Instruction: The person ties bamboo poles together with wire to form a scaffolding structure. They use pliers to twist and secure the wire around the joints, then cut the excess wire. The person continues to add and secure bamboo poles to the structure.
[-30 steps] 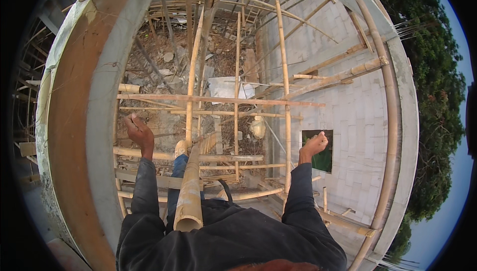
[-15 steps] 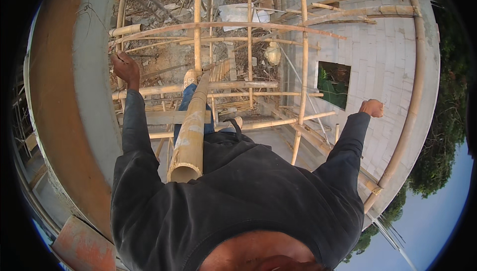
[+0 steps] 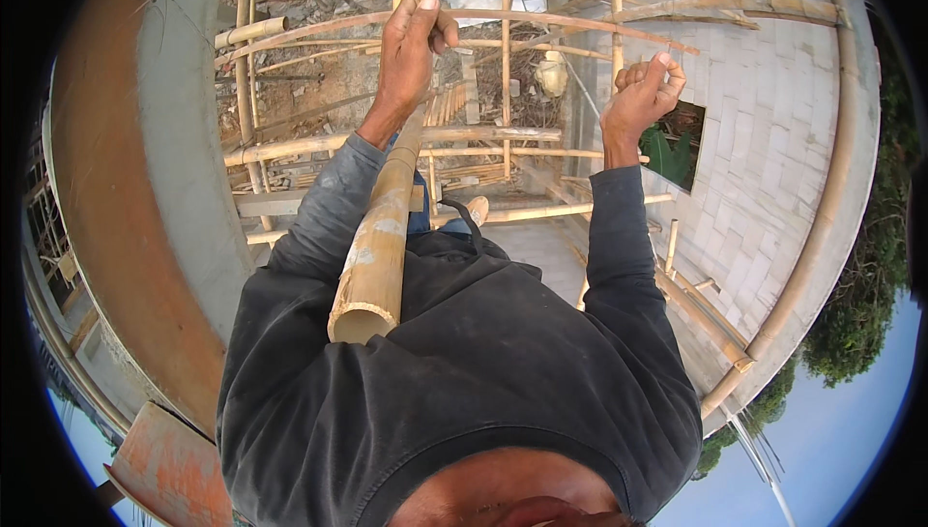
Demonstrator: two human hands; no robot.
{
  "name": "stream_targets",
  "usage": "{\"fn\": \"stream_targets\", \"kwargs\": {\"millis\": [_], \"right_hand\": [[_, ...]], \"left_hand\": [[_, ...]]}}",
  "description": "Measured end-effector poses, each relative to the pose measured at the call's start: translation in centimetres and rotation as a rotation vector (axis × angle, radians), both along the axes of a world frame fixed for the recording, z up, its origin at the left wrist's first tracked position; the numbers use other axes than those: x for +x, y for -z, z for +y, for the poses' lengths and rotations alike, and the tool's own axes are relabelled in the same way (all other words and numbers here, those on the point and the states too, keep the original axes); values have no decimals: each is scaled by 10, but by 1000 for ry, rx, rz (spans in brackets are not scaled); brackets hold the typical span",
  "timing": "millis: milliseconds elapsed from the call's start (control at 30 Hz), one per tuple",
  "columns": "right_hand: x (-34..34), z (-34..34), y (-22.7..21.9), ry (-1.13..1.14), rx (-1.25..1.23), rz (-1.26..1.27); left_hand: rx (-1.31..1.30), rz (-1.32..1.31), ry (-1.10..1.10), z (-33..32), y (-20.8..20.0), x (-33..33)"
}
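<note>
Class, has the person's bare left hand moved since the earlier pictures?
Yes: the left hand has moved rightward, toward the thick, tan, round bamboo pole.

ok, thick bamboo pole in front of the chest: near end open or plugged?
Open: the thick bamboo pole shows a hollow mouth inside its cut rim. How deep the hollow runs, cannot tell.

Large bamboo pole (image 3: 373, 261) is showing straw yellow with whitish blotches. Shirt (image 3: 503, 363) is presenting faded black. Block wall (image 3: 759, 150) is displaying pale grey with staggered jointing. Broad left band (image 3: 101, 140) is reading rusty brown; corner panel (image 3: 174, 464) is exhibiting patchy orange-red.
</note>
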State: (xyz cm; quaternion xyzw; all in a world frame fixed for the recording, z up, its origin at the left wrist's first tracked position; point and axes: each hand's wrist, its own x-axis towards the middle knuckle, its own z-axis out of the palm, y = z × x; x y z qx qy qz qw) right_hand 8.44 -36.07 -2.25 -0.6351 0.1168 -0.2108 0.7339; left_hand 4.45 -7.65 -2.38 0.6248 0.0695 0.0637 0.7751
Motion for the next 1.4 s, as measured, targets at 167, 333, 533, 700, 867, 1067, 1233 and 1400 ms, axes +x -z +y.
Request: {"fn": "stream_targets", "kwargs": {"millis": [167,333,533,700,867,1067,1233,1400], "right_hand": [[-7,116,-44,-324,502,22],[30,106,-19,-603,207,164],[-21,51,-16,-732,-496,418],[-96,-1,53,-699,-593,831],[-147,2,98,-923,-518,858],[-191,43,94,-1391,-267,1288],[-218,24,114,-1153,126,1211],[-223,18,110,-1072,45,1114]], "left_hand": [[285,-116,287,-38,16,-16],[-126,21,398,-39,1,-27],[-178,-15,-294,11,41,-8],[-132,-93,-713,83,60,2],[184,-184,-816,100,89,0],[447,-108,-353,17,107,-56],[249,-131,-325,15,92,-63],[355,-338,-702,101,72,-22]]}}
